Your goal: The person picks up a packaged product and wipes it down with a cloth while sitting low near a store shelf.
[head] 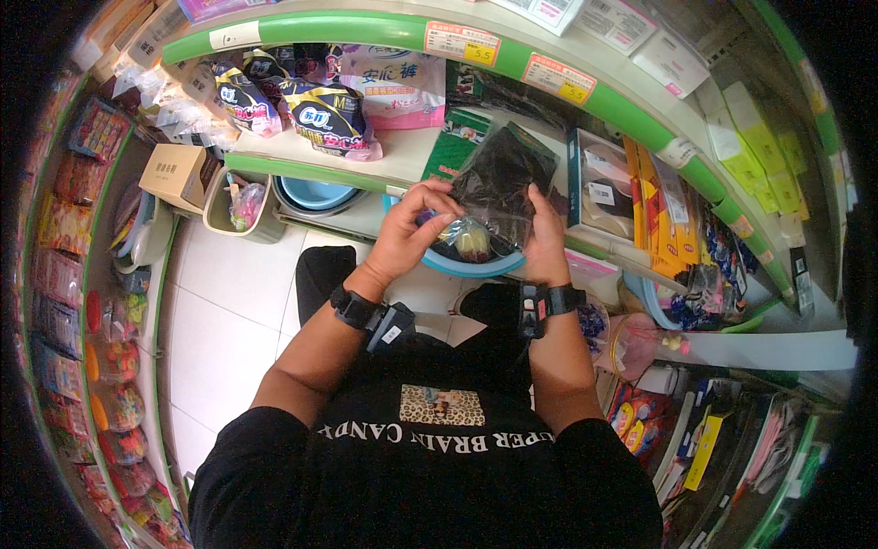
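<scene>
Between my hands is a clear plastic package with dark contents [497,182], tilted above the edge of a lower shop shelf. My right hand [545,237] grips its right side, thumb along the front. My left hand [415,226] is at the package's lower left, thumb and index finger pinched at the clear film. Behind the package, a green printed package [456,147] lies on the shelf. Below the package, partly hidden by it, a blue plastic basin [473,266] holds a clear-wrapped item with a pale green part [472,243].
Soft black-and-pink packs [326,117] stand left on the shelf. To the right are a flat box with a clear window [600,185] and orange packets [662,213]. A green-edged shelf [507,55] curves above. A bin [243,206] and cardboard box [175,175] stand left.
</scene>
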Action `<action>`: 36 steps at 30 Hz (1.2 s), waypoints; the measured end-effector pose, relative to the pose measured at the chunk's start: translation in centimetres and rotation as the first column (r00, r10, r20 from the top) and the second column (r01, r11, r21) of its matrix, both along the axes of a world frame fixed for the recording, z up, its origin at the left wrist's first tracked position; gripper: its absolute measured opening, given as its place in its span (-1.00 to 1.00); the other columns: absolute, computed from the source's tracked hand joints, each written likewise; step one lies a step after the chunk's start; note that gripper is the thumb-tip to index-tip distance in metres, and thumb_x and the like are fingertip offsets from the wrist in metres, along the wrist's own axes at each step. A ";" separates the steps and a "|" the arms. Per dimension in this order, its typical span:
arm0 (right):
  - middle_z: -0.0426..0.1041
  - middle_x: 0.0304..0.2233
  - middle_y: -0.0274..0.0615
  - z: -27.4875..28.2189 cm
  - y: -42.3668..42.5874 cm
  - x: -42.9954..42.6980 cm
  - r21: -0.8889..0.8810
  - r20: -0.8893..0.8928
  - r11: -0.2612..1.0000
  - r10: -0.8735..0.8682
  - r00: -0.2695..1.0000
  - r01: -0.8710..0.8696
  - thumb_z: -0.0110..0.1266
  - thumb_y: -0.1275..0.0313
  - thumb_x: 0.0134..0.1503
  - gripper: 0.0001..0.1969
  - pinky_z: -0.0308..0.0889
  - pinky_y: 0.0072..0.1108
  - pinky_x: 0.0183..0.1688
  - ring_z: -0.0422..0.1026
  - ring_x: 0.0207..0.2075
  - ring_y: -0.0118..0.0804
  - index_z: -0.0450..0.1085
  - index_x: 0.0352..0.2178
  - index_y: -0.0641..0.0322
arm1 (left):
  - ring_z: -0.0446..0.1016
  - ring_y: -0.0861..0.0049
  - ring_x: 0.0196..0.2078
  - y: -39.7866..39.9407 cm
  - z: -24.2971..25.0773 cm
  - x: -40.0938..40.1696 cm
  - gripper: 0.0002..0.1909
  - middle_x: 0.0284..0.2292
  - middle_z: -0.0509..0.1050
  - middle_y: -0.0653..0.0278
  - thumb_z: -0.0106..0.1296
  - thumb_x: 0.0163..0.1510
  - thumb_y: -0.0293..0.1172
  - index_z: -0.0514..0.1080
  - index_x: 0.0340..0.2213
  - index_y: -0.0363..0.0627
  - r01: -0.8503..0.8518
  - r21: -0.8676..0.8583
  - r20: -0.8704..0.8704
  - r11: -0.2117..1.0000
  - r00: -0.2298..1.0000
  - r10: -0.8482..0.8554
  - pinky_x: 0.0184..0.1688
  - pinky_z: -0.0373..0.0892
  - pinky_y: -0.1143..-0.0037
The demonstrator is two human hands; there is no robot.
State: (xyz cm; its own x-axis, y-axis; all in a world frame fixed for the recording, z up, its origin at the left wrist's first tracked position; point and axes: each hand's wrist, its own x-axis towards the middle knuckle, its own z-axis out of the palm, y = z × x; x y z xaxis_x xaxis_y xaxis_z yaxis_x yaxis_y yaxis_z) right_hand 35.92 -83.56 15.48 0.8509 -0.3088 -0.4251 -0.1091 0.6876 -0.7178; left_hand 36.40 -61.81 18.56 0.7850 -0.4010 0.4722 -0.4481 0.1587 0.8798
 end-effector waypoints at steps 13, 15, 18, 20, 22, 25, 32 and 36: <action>0.32 -0.54 -0.31 -0.2 0.9 0.9 -0.232 0.068 0.967 -0.089 0.994 0.103 0.06 0.27 -0.01 -0.75 0.27 -0.52 -0.50 0.32 -0.48 -0.43 0.24 -0.55 0.22 | 0.29 0.30 -0.21 -2.7 1.7 1.0 -0.65 -0.37 0.40 0.30 0.16 -0.33 -0.34 0.40 -0.37 0.00 -0.344 0.523 0.545 0.780 0.839 0.005 -0.15 0.18 0.39; 0.21 -0.64 -0.38 -0.6 1.4 1.3 -0.335 0.025 0.932 -0.135 0.991 0.135 0.06 0.25 -0.01 -0.70 0.14 -0.56 -0.57 0.18 -0.56 -0.51 0.18 -0.64 0.20 | 0.30 0.34 -0.22 -3.4 1.5 0.8 -0.70 -0.40 0.41 0.38 0.16 -0.32 -0.33 0.42 -0.41 0.04 -0.350 0.538 0.550 0.767 0.835 -0.004 -0.20 0.19 0.41; 0.15 -0.66 -0.41 -1.3 1.5 1.5 -0.415 0.021 0.902 -0.123 0.992 0.121 0.05 0.26 -0.01 -0.68 0.09 -0.59 -0.56 0.10 -0.58 -0.54 0.16 -0.66 0.21 | 0.30 0.36 -0.23 -4.0 0.9 0.9 -0.75 -0.43 0.41 0.36 0.13 -0.29 -0.34 0.44 -0.43 0.05 -0.347 0.567 0.534 0.747 0.845 -0.013 -0.21 0.19 0.41; 0.18 -0.64 -0.40 -2.5 1.2 1.5 -0.451 0.036 0.885 -0.112 0.993 0.116 0.05 0.25 -0.01 -0.68 0.09 -0.61 -0.54 0.12 -0.56 -0.54 0.18 -0.65 0.24 | 0.31 0.37 -0.25 -4.3 0.5 0.9 -0.81 -0.46 0.41 0.36 0.10 -0.26 -0.34 0.44 -0.47 0.05 -0.385 0.555 0.550 0.737 0.835 0.022 -0.22 0.19 0.41; 0.20 -0.63 -0.39 -2.5 1.7 1.5 -0.456 0.060 0.881 -0.107 0.992 0.123 0.05 0.25 -0.01 -0.69 0.09 -0.61 -0.53 0.12 -0.56 -0.54 0.19 -0.64 0.24 | 0.31 0.37 -0.26 -4.3 0.2 1.1 -0.82 -0.47 0.41 0.36 0.09 -0.25 -0.35 0.44 -0.47 0.05 -0.391 0.573 0.551 0.720 0.834 0.014 -0.23 0.19 0.41; 0.23 -0.60 -0.38 -1.7 2.5 1.3 -0.481 0.053 0.867 -0.117 0.992 0.128 0.05 0.25 -0.01 -0.70 0.10 -0.62 -0.51 0.13 -0.54 -0.55 0.22 -0.62 0.25 | 0.31 0.37 -0.27 -4.1 -0.2 1.2 -0.85 -0.49 0.40 0.35 0.07 -0.24 -0.36 0.43 -0.49 0.04 -0.395 0.581 0.555 0.712 0.832 0.009 -0.23 0.19 0.41; 0.32 -0.51 -0.25 -2.3 1.0 1.6 -0.354 -0.046 0.930 -0.119 0.992 0.096 0.03 0.27 0.00 -0.74 0.17 -0.55 -0.54 0.23 -0.54 -0.43 0.28 -0.47 0.28 | 0.32 0.36 -0.28 -3.0 0.4 0.6 -0.89 -0.50 0.37 0.34 0.05 -0.22 -0.42 0.41 -0.52 0.01 -0.298 0.495 0.580 0.816 0.813 -0.055 -0.23 0.20 0.39; 0.38 -0.40 -0.16 -1.3 -0.5 1.5 -0.091 -0.037 0.993 -0.078 0.996 0.074 0.02 0.25 0.01 -0.72 0.36 -0.42 -0.40 0.40 -0.38 -0.24 0.26 -0.39 0.27 | 0.32 0.36 -0.27 -1.4 1.4 0.2 -0.88 -0.49 0.36 0.32 0.05 -0.22 -0.42 0.40 -0.50 0.00 -0.209 0.497 0.581 0.842 0.801 -0.144 -0.21 0.20 0.38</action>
